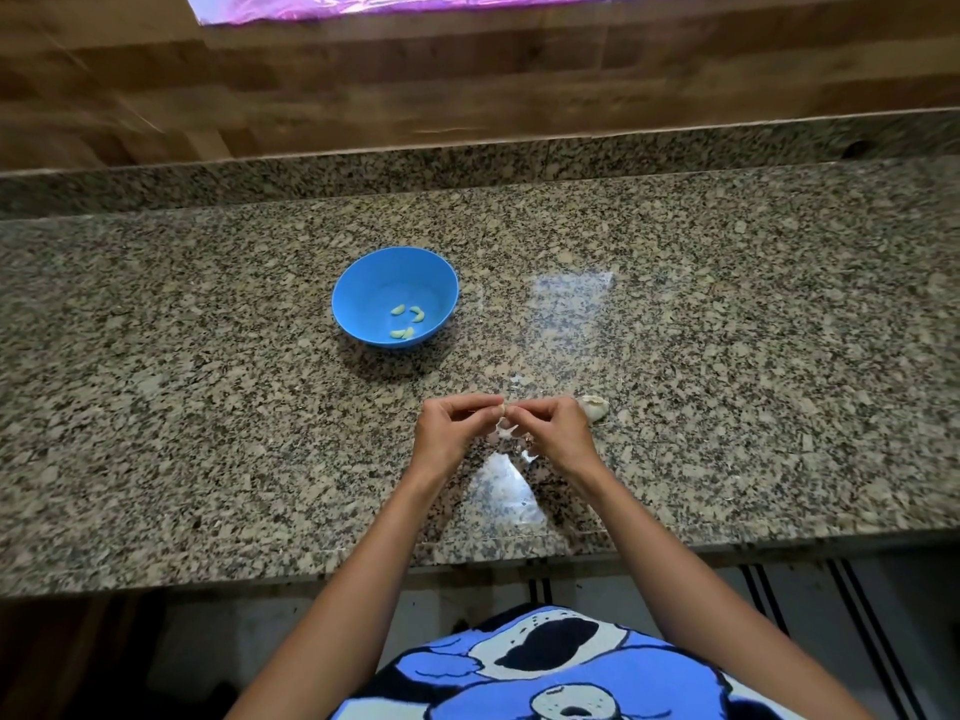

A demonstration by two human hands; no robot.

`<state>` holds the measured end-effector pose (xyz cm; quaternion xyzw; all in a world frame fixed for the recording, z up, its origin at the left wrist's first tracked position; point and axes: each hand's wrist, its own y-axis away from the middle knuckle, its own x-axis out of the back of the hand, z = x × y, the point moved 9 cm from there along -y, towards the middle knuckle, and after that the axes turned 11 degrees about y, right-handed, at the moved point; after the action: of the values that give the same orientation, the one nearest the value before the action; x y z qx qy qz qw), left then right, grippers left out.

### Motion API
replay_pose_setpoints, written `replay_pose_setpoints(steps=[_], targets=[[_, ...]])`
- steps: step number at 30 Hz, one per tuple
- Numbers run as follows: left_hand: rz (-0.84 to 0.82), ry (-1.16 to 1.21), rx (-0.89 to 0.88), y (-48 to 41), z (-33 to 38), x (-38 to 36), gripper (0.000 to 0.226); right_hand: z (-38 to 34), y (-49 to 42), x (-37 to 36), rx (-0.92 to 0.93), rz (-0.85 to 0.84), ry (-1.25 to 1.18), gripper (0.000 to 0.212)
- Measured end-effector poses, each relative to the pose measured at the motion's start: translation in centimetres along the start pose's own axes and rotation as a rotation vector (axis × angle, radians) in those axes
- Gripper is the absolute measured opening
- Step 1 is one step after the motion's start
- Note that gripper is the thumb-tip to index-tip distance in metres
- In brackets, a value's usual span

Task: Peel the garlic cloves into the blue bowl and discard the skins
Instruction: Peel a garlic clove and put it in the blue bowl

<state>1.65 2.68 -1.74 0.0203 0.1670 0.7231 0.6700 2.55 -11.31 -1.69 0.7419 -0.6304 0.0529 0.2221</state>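
Currently: garlic clove [502, 409] — pinched between left hand [451, 428] and right hand [551, 427] fingertips, long axis seemingly crosswise. Blue bowl [358, 285] lies beyond the fingers, leftward — left hand nearer.

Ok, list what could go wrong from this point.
1. Both hands, left hand and right hand, work the garlic clove over the granite counter, well short of the blue bowl; a slip would likely drop it on the counter.
2. Skin bits lie loose below the hands and could scatter or get carried along.
3. The garlic piece beside the right hand could be knocked.
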Motion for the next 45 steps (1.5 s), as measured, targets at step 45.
replay_pose_setpoints(steps=[45], targets=[[-0.110, -0.224, -0.170, 0.4, 1.1, -0.3, 0.023, 0.1, 0.7, -0.4, -0.093, -0.235, -0.245, 0.010]])
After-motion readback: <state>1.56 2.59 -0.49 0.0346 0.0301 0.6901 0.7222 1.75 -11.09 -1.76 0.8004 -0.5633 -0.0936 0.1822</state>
